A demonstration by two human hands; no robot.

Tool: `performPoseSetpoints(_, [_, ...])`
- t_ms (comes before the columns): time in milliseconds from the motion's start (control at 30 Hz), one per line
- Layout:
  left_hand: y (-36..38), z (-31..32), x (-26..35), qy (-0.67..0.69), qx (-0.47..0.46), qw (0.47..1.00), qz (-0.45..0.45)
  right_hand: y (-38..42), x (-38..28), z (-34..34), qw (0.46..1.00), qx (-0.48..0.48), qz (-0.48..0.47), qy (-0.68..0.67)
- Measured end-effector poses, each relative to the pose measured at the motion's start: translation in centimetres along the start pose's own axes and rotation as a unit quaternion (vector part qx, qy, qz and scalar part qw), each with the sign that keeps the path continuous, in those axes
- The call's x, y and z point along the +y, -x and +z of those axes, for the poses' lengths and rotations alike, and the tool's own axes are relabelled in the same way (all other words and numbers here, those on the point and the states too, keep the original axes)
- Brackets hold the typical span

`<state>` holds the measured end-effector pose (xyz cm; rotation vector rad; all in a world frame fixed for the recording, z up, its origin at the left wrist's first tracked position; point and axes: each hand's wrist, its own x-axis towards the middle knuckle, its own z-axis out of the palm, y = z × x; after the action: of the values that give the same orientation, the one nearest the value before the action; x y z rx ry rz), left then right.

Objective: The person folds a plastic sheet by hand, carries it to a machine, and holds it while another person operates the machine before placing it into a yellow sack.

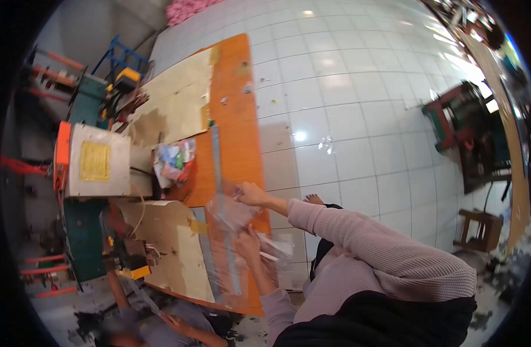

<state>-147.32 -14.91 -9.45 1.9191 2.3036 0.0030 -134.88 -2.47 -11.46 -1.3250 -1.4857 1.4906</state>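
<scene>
My right hand [251, 194] is closed on the upper edge of a thin, clear plastic sheet [236, 213] over the orange table [236, 104]. My left hand [248, 244] is at the lower part of the same plastic, its fingers partly hidden and smeared. Beneath the plastic runs a long metal ruler-like strip [217, 156], lying along the tabletop. More clear plastic [280, 248] hangs past the near table edge, beside my left forearm.
A machine with a pale box housing [97, 162] stands across the table, near a bag of colourful scraps [175, 159]. At lower left a co-worker [167, 324] handles something flat. A wooden stool [478, 229] and a dark green machine [459, 121] stand at right.
</scene>
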Motion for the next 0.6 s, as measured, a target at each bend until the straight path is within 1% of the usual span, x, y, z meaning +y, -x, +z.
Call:
performPoseSetpoints(33, [0.4,1.2,-1.5,0.011,0.023,0.999,0.048,2.1,-0.2,-1.0,0.999,0.029,-0.02,-0.01])
performPoseSetpoints(67, [1.0,2.2,-1.6,0.024,0.047,0.994,0.093,4.3,-0.8,-2.1,0.997,0.056,-0.042,-0.018])
performPoseSetpoints(100, [2.3,1.2,-0.3,0.056,0.024,0.996,0.069,6.4,-1.3,-3.2,0.994,0.084,-0.065,-0.026])
performPoseSetpoints(133, [4.2,-1.2,1.4,0.086,-0.002,0.995,0.048,8.7,-1.3,-4.7,0.993,0.062,-0.065,-0.081])
performPoseSetpoints(167, [5.5,-2.2,2.8,0.115,-0.031,0.993,0.029,11.1,-1.0,-6.3,0.99,0.093,-0.092,-0.06])
performPoseSetpoints(200, [6.2,1.0,1.1,0.2,0.102,0.957,0.186,13.6,-0.6,-7.7,0.985,0.124,-0.116,-0.036])
performPoseSetpoints(233, [7.6,0.4,2.1,0.281,0.043,0.943,0.174,16.0,-0.2,-9.3,0.978,0.153,-0.142,-0.01])
performPoseSetpoints(300, [10.3,-1.8,4.5,0.43,-0.074,0.889,0.141,21.0,1.1,-12.5,0.971,0.213,-0.103,0.025])
performPoseSetpoints(333, [11.2,-3.3,6.0,0.441,-0.096,0.882,0.137,23.6,1.6,-14.0,0.965,0.243,-0.086,0.042])
performPoseSetpoints(400, [13.0,-6.5,9.2,0.457,-0.139,0.869,0.126,28.6,1.7,-16.8,0.932,0.312,-0.083,0.164])
performPoseSetpoints(467, [14.6,-10.2,14.3,0.441,-0.144,0.872,0.156,33.0,0.1,-18.8,0.894,0.318,-0.08,0.307])
performPoseSetpoints(500, [15.0,-11.1,17.0,0.433,-0.145,0.873,0.17,34.8,-0.9,-19.8,0.867,0.316,-0.077,0.376])
performPoseSetpoints(567, [15.3,-11.0,21.9,0.387,-0.188,0.868,0.249,37.6,-2.8,-21.0,0.849,0.288,-0.118,0.427])
performPoseSetpoints(600, [15.3,-10.5,23.8,0.401,-0.212,0.846,0.281,38.8,-3.6,-21.6,0.837,0.275,-0.139,0.452])
